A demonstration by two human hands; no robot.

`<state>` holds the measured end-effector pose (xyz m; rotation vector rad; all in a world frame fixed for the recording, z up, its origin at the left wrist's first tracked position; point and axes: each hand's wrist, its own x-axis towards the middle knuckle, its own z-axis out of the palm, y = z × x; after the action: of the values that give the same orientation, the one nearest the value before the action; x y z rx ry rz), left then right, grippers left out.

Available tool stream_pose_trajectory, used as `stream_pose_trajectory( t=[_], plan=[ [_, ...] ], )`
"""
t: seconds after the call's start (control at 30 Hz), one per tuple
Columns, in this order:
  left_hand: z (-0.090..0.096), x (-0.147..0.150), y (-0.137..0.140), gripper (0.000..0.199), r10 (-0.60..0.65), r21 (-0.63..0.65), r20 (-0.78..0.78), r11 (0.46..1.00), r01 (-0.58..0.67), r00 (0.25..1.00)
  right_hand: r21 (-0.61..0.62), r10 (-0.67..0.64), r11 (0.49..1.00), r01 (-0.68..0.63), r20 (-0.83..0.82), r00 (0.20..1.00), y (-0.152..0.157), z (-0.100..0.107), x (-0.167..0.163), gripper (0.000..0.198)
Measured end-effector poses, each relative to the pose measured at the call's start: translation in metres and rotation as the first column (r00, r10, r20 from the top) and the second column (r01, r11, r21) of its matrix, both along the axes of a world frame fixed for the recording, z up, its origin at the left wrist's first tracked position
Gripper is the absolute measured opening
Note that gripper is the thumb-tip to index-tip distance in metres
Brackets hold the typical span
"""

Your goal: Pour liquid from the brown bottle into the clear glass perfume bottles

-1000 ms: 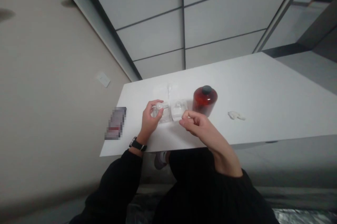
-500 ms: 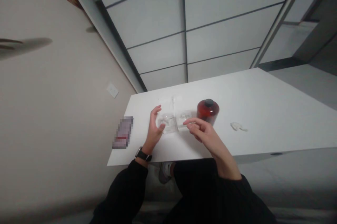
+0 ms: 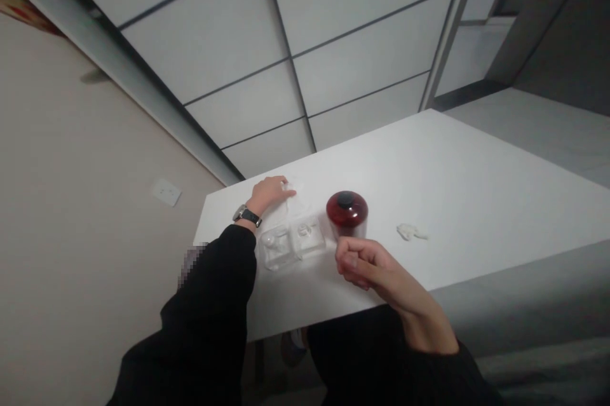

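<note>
My left hand (image 3: 271, 193) is at the back of the white table (image 3: 457, 196), thumb and fingers closing on a clear plastic piece (image 3: 296, 203) whose outline is faint. Nearer to me lies a clear plastic tray (image 3: 286, 253) with two square compartments; a small clear rounded object (image 3: 269, 239) shows in the left one. My right hand (image 3: 366, 264) hovers right of the tray with its fingers curled in against the thumb; whatever may be inside is hidden. Just behind it stands a dark red translucent bottle (image 3: 347, 212) with a black cap.
A crumpled whitish piece (image 3: 410, 232) lies on the table right of the bottle. At the left edge, a blurred-out item (image 3: 189, 265) is partly covered by my left sleeve. A wall with a socket (image 3: 166, 192) borders the left side, and panelled doors (image 3: 248, 101) stand behind.
My left hand has gone from the tray's left side to the plastic piece at the back. My right hand has drawn back from the tray, its fingers curling in. The view has shifted.
</note>
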<state>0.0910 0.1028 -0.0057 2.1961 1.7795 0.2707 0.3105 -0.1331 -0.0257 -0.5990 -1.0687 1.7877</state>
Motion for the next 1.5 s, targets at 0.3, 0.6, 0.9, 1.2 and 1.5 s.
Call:
stream_pose_trajectory(
  t=[0.3,0.6,0.9,1.2,1.5],
  plan=[
    [0.064,-0.017,-0.087,0.046,-0.19,0.201,0.585,0.976,0.086,0.789,-0.026,-0.038,0.999,0.038,-0.011,0.999,-0.002,0.003,-0.005,0.047],
    [0.068,-0.001,-0.154,0.036,-0.201,0.202,0.519,0.973,0.11,0.83,-0.045,0.015,0.999,-0.006,0.189,0.982,-0.001,0.0,-0.04,0.12],
    [0.071,0.0,-0.163,0.032,-0.242,0.233,0.426,0.96,0.153,0.872,-0.194,-0.069,0.977,0.091,0.117,0.991,0.007,-0.004,-0.057,0.121],
    [0.053,-0.002,-0.158,0.029,-0.264,0.164,0.266,0.96,0.226,0.927,-0.251,-0.072,0.965,0.076,0.027,0.997,0.012,-0.008,-0.064,0.1],
    [0.051,0.002,-0.157,0.019,-0.377,0.181,0.204,0.921,0.344,0.903,-0.33,-0.104,0.937,0.117,0.056,0.993,0.017,-0.003,-0.064,0.087]
  ],
)
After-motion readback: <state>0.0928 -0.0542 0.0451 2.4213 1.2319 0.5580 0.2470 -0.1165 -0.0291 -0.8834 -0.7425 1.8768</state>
